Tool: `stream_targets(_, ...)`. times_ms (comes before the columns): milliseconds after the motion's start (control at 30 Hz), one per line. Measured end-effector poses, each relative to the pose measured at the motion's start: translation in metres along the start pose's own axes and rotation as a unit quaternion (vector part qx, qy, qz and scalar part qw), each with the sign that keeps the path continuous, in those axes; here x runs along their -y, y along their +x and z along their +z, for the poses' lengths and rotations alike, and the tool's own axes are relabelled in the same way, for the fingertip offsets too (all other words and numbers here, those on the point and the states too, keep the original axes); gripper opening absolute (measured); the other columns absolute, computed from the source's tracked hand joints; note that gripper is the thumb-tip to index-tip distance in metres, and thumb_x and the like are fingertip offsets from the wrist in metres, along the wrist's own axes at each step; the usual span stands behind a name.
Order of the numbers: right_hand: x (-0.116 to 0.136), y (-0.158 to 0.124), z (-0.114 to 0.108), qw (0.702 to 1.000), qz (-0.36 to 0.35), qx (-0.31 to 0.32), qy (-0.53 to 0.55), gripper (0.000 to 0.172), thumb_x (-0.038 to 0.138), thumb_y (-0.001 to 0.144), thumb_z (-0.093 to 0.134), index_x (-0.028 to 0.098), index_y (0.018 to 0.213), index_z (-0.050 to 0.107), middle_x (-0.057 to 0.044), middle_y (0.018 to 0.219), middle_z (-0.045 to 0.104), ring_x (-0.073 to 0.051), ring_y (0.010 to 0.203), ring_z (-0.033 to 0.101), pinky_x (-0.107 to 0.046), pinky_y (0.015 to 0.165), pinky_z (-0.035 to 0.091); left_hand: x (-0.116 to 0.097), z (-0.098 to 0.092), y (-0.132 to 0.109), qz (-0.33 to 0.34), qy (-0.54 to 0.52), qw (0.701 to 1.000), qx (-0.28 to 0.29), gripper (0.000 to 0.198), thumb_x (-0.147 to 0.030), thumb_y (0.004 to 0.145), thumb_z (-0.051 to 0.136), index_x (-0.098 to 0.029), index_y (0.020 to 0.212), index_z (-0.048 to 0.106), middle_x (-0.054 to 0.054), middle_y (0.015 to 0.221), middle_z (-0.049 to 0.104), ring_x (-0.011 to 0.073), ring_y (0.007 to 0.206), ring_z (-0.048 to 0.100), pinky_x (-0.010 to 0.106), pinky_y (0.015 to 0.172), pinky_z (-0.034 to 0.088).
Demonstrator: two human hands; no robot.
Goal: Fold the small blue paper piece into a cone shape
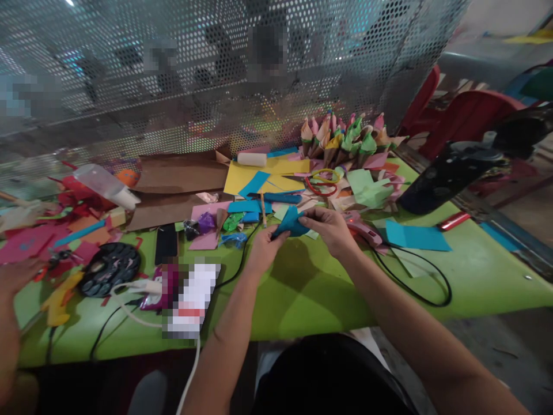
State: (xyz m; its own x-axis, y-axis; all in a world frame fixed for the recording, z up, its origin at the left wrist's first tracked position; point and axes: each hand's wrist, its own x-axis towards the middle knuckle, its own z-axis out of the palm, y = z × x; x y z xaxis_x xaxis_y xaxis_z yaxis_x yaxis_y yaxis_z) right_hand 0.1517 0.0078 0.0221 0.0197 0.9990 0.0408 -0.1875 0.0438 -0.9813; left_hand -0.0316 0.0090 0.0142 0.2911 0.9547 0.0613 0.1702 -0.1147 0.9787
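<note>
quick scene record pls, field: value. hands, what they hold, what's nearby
surface: green table
left hand: fingers pinch folded blue paper
right hand: grips the same paper from the right
beside right hand: pink corded tool, likely a glue gun
left of hands: black phone
back: paper cones, bunched upright
far left edge: another person's hand

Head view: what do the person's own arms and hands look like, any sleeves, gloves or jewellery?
The left arm and right arm are bare to the frame edge, with no sleeves showing. The left hand and right hand wear no gloves, and no watch, bracelet or ring can be made out.
</note>
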Motion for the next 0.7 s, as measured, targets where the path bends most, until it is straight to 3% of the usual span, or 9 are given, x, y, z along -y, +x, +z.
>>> stream_targets(233,-0.0012,0.0009,-0.0023,0.999,-0.014,-0.005,-0.049,0.044,0.058,0.06,0.086,0.02,0.065,0.065,0.001,0.064,0.059,-0.014,0.063,0.048,-0.029,0.06,0.039,0.0001,-0.0005,0.0002,0.005,0.004,1.0,-0.002,0.029,-0.045,0.08,0.074,-0.017,0.082,0.075,-0.001,0.071,0.065,0.0155,0.071,0.052,0.027,0.072,0.044)
stream_targets(500,0.0045,-0.0018,0.0001,0.998,-0.042,-0.005,-0.048,0.044,0.063,0.07,0.077,0.021,0.078,0.069,0.0,0.072,0.06,-0.015,0.068,0.049,-0.029,0.063,0.037,0.0007,-0.0017,0.0002,-0.013,-0.02,0.999,-0.037,0.032,-0.046,0.079,0.074,-0.016,0.091,0.077,0.002,0.083,0.074,0.0186,0.081,0.06,0.03,0.08,0.047)
stream_targets(700,-0.0027,0.0016,-0.0031,0.991,-0.011,0.009,-0.129,0.051,0.066,0.057,0.084,0.021,0.061,0.059,0.003,0.058,0.05,-0.012,0.058,0.04,-0.028,0.056,0.03,-0.0013,-0.0005,-0.0002,-0.011,-0.042,0.998,-0.033,0.032,-0.048,0.08,0.073,-0.016,0.082,0.074,0.003,0.079,0.073,0.0188,0.079,0.06,0.03,0.078,0.048)
